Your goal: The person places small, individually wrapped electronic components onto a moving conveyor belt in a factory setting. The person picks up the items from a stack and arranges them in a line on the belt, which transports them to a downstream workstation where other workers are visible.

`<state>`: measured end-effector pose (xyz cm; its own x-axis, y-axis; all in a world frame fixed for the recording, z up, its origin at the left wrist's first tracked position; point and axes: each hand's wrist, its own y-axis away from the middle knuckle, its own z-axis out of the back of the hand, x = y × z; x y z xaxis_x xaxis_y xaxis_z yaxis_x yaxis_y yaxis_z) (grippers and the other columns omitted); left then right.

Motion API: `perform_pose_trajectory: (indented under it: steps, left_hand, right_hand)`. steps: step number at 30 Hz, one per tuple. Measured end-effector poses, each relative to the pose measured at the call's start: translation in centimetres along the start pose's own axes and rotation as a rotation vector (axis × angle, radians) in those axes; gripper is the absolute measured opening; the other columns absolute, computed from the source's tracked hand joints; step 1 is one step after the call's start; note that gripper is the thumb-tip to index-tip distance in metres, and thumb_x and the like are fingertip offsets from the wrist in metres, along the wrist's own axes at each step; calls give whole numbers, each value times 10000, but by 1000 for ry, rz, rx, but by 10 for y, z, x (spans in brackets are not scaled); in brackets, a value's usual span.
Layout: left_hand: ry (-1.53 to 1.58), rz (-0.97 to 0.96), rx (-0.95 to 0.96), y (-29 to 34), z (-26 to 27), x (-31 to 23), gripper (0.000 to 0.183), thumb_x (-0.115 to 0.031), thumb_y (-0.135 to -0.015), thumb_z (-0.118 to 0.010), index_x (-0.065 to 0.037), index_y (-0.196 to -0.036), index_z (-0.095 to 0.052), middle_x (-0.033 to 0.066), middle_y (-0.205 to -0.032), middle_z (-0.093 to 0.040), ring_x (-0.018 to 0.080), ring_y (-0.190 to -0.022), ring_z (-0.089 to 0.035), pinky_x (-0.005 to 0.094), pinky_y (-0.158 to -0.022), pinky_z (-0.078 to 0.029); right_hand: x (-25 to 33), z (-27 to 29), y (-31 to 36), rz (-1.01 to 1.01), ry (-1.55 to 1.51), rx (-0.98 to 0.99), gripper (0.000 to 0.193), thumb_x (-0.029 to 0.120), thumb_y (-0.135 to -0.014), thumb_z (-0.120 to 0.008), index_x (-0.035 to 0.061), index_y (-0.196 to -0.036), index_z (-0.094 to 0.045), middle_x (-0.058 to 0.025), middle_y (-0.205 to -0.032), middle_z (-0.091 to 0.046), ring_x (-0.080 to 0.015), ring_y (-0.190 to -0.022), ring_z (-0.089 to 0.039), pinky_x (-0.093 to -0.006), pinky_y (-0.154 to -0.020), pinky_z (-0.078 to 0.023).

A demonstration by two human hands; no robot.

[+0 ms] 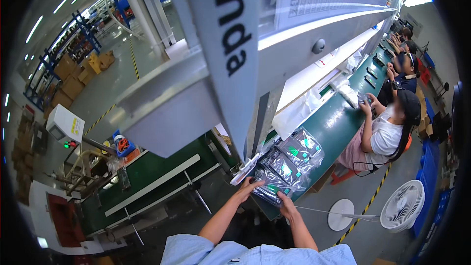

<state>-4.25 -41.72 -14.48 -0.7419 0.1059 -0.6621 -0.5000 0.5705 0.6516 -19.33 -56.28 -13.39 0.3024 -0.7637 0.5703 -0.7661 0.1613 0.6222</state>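
Your shirt [274, 256]: plain light blue. Bagged packs [283, 168] before you: black under clear, shiny film, patched bright green. Belt [338, 112] beneath them: deep green. Co-worker [380, 149] at your right: black cap [409, 104], white top [385, 137], pink lower garment [355, 146]. Fan [403, 206]: white. Floor tape [375, 189]: yellow-and-black stripes on grey floor [314, 218]. Racks [87, 32] to your left: blue; cartons [73, 87] beside them: brown.

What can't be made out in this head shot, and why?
Head view, all:
Right hand: fingers mostly hidden by the clear bag.
Bag contents: detail lost to creases and glare.
Blue shelf, far left: goods too small.
Grey post: hides what's behind.
Light-blue shirt: cut off by lower edge.
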Motion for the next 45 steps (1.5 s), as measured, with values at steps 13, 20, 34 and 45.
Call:
perform_pose_trajectory:
  steps: [13, 20, 34, 45]
  left_hand:
    - [64, 81, 236, 25, 14, 29, 986, -270, -662, -768, -34, -1369, -122, 147, -1333, -324, 243, -1229, -349, 378, -1009, -310]
    - [-107, -98, 283, 43, 5, 76, 888, -256, -729, -718, 19, -1347, -142, 153, -1292, -360, 229, -1195, -369, 340, -1009, -297]
    - [-145, -228, 129, 236, 13, 71, 719, -559, -848, -423, 3, -1274, -279, 126, -1264, -363, 182, -1152, -333, 299, -971, -272]
    - [-17, -593, 6, 296, 14, 147, 1268, -645, -572, -680, -19, -1385, 65, 168, -1427, -79, 242, -1326, -99, 373, -1067, -106]
  right_hand:
    - [-3, 36, 4, -41, 39, 111, 684, 186, -739, -679, 27, -1286, -300, -109, -1213, -466, -242, -1097, -480, -367, -950, -392]
    - [20, 31, 48, -25, 172, 144, 775, 171, -653, -720, 34, -1288, -297, -99, -1208, -455, -239, -1123, -450, -358, -958, -380]
    - [82, -122, 81, -311, 1204, 1054, 789, 292, -639, -741, 13, -1275, -366, -111, -1190, -493, -213, -1135, -422, -326, -987, -314]
    - [-15, -205, 78, 118, 1918, 1520, 858, 620, -625, -658, -62, -1111, -473, -244, -1043, -498, -327, -1032, -487, -377, -877, -414]
